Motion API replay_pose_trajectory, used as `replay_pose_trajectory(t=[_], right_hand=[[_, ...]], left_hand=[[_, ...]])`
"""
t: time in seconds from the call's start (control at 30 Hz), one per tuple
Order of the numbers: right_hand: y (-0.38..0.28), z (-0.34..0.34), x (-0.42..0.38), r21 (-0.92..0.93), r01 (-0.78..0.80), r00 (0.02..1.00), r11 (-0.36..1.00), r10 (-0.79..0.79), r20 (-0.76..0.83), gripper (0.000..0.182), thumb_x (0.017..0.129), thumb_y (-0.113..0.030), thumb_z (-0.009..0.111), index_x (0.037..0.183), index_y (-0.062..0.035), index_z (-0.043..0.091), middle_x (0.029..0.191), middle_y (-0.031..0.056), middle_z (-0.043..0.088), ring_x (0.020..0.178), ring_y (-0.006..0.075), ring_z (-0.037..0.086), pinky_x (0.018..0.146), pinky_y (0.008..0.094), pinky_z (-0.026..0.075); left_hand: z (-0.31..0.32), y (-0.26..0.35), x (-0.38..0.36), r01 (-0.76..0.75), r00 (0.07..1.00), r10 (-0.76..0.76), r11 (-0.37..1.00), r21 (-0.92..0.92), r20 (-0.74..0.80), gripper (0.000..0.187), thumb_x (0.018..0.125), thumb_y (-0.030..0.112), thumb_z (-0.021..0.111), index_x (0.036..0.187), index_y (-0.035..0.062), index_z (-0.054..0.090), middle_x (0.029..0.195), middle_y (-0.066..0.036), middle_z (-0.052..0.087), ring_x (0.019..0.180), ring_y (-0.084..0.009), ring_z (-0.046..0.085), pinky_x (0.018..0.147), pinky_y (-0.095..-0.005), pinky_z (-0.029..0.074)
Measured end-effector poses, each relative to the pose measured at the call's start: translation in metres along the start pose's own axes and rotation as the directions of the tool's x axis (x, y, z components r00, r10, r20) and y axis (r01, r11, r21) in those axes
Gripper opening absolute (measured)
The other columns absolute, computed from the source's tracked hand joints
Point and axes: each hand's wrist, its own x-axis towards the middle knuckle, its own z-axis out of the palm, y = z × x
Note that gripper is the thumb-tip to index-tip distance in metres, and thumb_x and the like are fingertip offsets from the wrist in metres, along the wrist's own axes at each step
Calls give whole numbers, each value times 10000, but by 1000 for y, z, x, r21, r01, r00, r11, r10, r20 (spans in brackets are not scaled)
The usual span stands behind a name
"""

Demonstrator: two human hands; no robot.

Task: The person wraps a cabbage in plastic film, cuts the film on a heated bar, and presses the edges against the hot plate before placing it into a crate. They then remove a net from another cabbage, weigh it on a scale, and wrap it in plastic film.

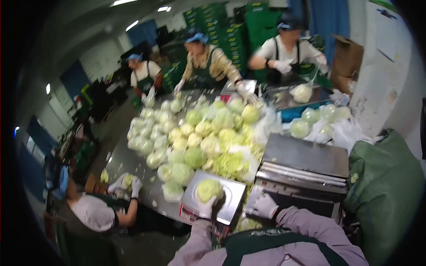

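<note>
The gloved left hand [207, 207] reaches forward to the near side of the cabbage [208, 189], fingers curved round it in a holding pose; the gloved right hand [265, 206] lies palm down at the near left edge of the metal-topped unit [306, 155], and whether its fingers grip anything cannot be told. The cabbage, on the scale [237, 190], is judged firm and fairly weighty with easily bruised, slippery outer leaves, best taken low round its sides with a spread palm. Beyond lies a heap of cabbages [204, 137].
</note>
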Motion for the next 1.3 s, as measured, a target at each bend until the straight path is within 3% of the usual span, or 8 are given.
replay_pose_trajectory(t=[0.33,0.6,0.7,0.83,0.9,0.97,1.23,1.3], right_hand=[[-3,-4,-33,336,8,999,942,4,-36,469,894,-521,498,921,-98,697,966,116,656,953,314,599,837,417,464],[12,-10,-121,843,-142,899,519,424,-110,294,911,-291,578,1054,-54,679,1050,122,679,997,257,641,900,329,488],[14,-22,-154,922,-249,820,297,571,38,286,917,-269,582,1082,-53,670,1056,112,685,1001,228,647,888,315,492],[18,-48,-189,906,-303,790,295,610,65,285,914,-246,586,1116,-60,660,1082,113,679,1027,228,638,909,308,478],[32,-76,-182,915,-273,839,296,539,76,280,915,-219,585,1134,-60,656,1111,113,670,1058,217,624,930,305,466],[58,-88,-177,889,-106,828,445,535,-169,281,922,-210,579,1140,-48,650,1118,115,665,1051,209,620,928,306,461],[219,-148,-155,749,-306,806,587,579,-124,286,928,-208,575,1155,-47,638,1055,94,683,979,182,629,863,297,486],[252,-150,-138,914,-350,754,203,641,146,302,938,-232,556,1180,-62,619,985,98,674,892,193,637,724,313,505]], left_hand=[[1,-24,3,40,999,-41,998,-47,-13,982,679,84,812,1446,13,203,1418,-157,329,1283,-272,372,1092,-374,293],[-3,-12,25,307,950,-282,923,-233,134,878,766,148,761,1461,107,226,1383,-121,394,1225,-277,429,1017,-428,388],[-31,-24,44,795,606,-586,432,-426,538,638,861,407,660,1389,183,381,1327,-82,489,1177,-272,489,933,-470,461],[29,38,20,819,516,-458,17,-574,723,747,820,546,643,1407,175,368,1390,-105,443,1206,-281,488,920,-474,481],[80,94,5,769,639,-283,268,-581,715,830,790,554,672,1437,173,318,1416,-120,407,1219,-320,479,928,-477,493],[107,78,24,838,507,-167,327,-437,846,898,761,557,701,1443,145,288,1415,-135,402,1233,-355,466,933,-493,503],[273,160,0,923,291,-63,282,-263,955,919,761,498,731,1442,94,263,1431,-156,376,1265,-347,445,951,-521,496],[292,151,3,949,174,-51,274,-153,984,900,778,475,723,1439,80,258,1420,-166,384,1242,-342,469,851,-486,560]])
